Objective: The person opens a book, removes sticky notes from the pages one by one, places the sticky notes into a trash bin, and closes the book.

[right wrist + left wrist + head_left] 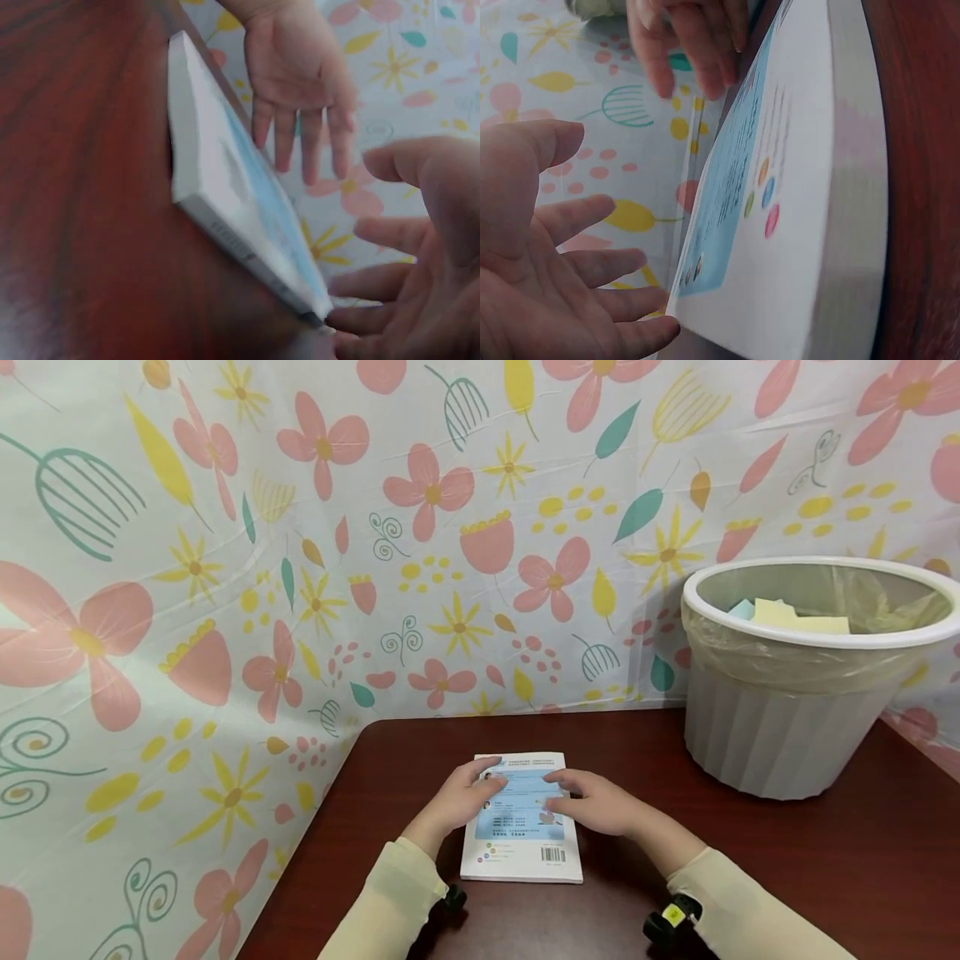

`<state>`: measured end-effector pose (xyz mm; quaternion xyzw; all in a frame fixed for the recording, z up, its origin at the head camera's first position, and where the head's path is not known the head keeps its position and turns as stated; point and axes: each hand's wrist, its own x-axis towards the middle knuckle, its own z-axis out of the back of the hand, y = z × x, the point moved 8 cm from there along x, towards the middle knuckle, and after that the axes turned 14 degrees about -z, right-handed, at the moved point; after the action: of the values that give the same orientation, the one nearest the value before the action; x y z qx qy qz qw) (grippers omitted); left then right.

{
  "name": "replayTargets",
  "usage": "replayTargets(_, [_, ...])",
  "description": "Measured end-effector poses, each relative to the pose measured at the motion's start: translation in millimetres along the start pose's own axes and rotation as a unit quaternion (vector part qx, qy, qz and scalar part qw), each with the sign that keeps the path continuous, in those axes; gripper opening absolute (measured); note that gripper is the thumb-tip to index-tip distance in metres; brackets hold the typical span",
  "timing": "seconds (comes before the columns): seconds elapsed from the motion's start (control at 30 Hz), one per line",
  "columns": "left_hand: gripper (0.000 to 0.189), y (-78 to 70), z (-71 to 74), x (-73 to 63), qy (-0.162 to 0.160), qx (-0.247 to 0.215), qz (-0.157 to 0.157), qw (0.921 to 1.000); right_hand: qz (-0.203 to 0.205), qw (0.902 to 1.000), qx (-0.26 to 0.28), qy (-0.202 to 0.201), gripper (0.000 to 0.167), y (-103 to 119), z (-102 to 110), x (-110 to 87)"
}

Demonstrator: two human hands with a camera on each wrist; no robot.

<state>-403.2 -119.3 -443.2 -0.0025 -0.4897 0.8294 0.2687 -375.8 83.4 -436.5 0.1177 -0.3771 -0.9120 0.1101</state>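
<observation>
A paperback book lies flat on the table, its white and pale-blue cover with a barcode facing up. Over its left side is my left hand, fingers spread and fairly straight. My right hand reaches across the right edge in a similar way. In the left wrist view, the left little finger comes close to the corner of the book; whether it touches is unclear. The right wrist view shows the right fingertips by the end of the spine of the book. Neither hand grips anything.
A dark reddish-brown table carries the book. At the right stands a grey waste bin with a white rim and a plastic liner, holding yellow and blue pieces. Behind hangs a flower-patterned cloth.
</observation>
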Motion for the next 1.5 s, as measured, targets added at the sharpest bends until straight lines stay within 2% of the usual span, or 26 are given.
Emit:
replayTargets(0.1, [0.06,-3.6,-5.2,-0.2,0.022,0.015,-0.004,0.9996,-0.027,0.9996,0.011,0.001,0.06,-11,-1,0.1])
replayTargets(0.23, [0.061,-6.1,-10.7,-3.2,0.05,0.031,0.001,0.9983,-0.056,0.9983,-0.004,0.018,0.065,-20,-9,-2.3])
replayTargets(0.33, [0.061,-5.5,-14.1,-6.0,0.067,0.04,0.01,0.9969,-0.063,0.9979,-0.003,0.011,0.064,-22,-13,-3.7])
replayTargets(0.43, [0.061,-5.0,-16.8,-8.4,0.079,0.051,0.017,0.9955,-0.06,0.998,0.022,0.0,0.06,-22,-14,-2.7])
replayTargets(0.7, [0.064,-1.7,-14.9,-11.3,0.087,0.087,0.015,0.9923,-0.035,0.9889,0.143,0.016,0.052,-19,-14,2.9])
replayTargets(0.87, [0.066,2.4,-14.0,-11.3,0.089,0.093,0.012,0.9917,-0.04,0.9839,0.174,0.0,0.049,-20,-12,3.5])
replayTargets(1.07, [0.067,6.0,-14.0,-10.4,0.088,0.092,0.014,0.9918,-0.039,0.9748,0.216,-0.04,0.047,-17,-7,3.0])
replayTargets(1.17, [0.067,5.1,-14.6,-9.9,0.088,0.095,0.016,0.9915,-0.047,0.9639,0.256,-0.054,0.048,-18,-3,3.5])
replayTargets(1.27, [0.067,2.2,-15.2,-9.5,0.09,0.096,0.018,0.9911,-0.076,0.9442,0.315,-0.06,0.049,-23,0,5.6])
replayTargets(1.37, [0.067,-1.4,-16.5,-9.4,0.095,0.093,0.017,0.991,-0.11,0.9191,0.373,-0.063,0.052,-30,0,8.7])
replayTargets(1.5, [0.066,-2.1,-18.6,-9.1,0.099,0.092,0.018,0.9906,-0.122,0.9,0.414,-0.064,0.055,-35,1,15.3])
